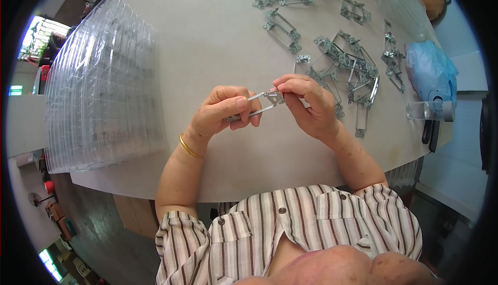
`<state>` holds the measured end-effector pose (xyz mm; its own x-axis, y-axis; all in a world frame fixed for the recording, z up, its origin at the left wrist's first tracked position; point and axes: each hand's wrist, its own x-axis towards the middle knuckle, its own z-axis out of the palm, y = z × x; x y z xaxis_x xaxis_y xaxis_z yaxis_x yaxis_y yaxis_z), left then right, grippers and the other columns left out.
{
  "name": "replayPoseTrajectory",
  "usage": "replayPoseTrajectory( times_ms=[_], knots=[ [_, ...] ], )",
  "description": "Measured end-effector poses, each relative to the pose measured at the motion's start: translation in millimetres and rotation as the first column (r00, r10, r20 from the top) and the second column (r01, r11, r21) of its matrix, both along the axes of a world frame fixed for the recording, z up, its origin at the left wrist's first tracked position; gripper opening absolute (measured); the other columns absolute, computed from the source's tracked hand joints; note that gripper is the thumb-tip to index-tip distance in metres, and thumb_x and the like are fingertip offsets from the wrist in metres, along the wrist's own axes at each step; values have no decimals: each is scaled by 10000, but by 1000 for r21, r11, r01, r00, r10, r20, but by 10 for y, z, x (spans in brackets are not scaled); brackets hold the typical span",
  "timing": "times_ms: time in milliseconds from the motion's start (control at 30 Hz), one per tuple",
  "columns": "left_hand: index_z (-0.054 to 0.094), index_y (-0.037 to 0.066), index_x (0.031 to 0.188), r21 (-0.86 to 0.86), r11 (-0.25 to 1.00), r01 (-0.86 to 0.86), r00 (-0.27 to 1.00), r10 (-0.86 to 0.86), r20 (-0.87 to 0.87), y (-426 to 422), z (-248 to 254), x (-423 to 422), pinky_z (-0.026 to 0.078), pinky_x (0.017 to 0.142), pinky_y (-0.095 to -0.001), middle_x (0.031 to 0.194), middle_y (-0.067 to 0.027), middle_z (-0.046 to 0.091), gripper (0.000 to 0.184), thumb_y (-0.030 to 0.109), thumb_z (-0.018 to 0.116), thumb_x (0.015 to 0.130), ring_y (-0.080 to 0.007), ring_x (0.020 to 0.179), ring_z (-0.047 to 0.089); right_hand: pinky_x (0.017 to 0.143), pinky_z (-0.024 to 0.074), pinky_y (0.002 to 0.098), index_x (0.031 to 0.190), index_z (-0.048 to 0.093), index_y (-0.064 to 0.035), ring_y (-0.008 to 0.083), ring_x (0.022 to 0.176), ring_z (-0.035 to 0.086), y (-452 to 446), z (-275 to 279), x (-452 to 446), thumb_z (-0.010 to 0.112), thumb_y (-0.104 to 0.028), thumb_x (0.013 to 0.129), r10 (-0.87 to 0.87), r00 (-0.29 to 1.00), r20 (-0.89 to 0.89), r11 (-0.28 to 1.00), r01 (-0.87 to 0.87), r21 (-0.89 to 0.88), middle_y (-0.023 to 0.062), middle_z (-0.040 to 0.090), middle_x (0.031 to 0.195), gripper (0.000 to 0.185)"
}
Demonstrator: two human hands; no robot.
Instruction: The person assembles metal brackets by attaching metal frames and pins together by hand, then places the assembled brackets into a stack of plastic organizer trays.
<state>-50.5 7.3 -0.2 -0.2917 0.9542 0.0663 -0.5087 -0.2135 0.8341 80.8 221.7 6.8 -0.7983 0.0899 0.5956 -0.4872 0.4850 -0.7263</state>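
Note:
Between my two hands is a metal bracket assembly [274,97] with two thin parallel rods and a small plate at its right end. My left hand [223,107], with a gold bangle on the wrist, is closed round the rods and the left end. My right hand [310,103] pinches the plate at the right end between thumb and fingers. Behind and to the right of my right hand lies a loose pile of similar metal brackets [347,62] on the pale table [207,36].
Stacked clear plastic trays [104,93] stand at the table's left side. More brackets [282,28] lie toward the back. On the right are a blue plastic bag [430,67], a clear bottle [419,110] lying on its side, and a black-handled item [429,132] at the edge.

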Motion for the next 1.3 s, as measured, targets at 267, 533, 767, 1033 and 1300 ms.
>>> replayPoseTrajectory(
  times_ms=[267, 533, 767, 1033, 1300],
  knots=[
    [589, 42, 725, 169, 979, 117, 993, -117, -10, -22, -42, -7, 331, 454, -269, 790, -191, 682, 380, 243, 565, 1047, -95, 473, 395, 678, 618, 303, 1112, 674, 5, 203, 813, 726, 33, -160, -23, 713, 108, 914, -44, 994, -97, 998, 48, 36, 143, 734, 1041, 226],
    [591, 45, 760, -91, 964, -250, 968, 247, -40, 43, -8, -5, 388, 557, -247, 817, -139, 686, 387, 245, 538, 1087, -90, 563, 459, 561, 486, 250, 1109, 686, -8, 98, 627, 600, -23, 41, 53, 729, 1, 967, -128, 989, 76, 991, 131, -28, 65, 713, 876, 148],
    [646, 5, 842, -137, 937, -321, 895, 254, -366, 87, 12, 66, 391, 564, -252, 826, -95, 670, 327, 181, 519, 1087, -83, 597, 440, 534, 441, 244, 1057, 674, -38, 48, 587, 525, -56, 52, 107, 718, -74, 1006, -97, 939, 330, 982, 145, -123, 14, 631, 727, 77],
    [682, -11, 877, -119, 930, -347, 817, 238, -526, 77, -11, 77, 382, 567, -237, 846, -41, 658, 262, 141, 576, 1063, -66, 632, 464, 512, 420, 227, 1012, 652, -37, 38, 549, 527, -86, 127, 118, 689, -166, 1042, 3, 840, 542, 948, 171, -270, -13, 603, 658, 137],
    [685, -2, 863, -166, 920, -355, 816, 219, -534, 87, 13, 97, 365, 562, -233, 816, -23, 635, 270, 155, 589, 1061, -58, 635, 464, 476, 392, 217, 1007, 619, -40, 40, 508, 523, -91, 195, 75, 637, -226, 1078, 254, 719, 647, 802, 218, -556, -29, 597, 643, 200]
  ],
)
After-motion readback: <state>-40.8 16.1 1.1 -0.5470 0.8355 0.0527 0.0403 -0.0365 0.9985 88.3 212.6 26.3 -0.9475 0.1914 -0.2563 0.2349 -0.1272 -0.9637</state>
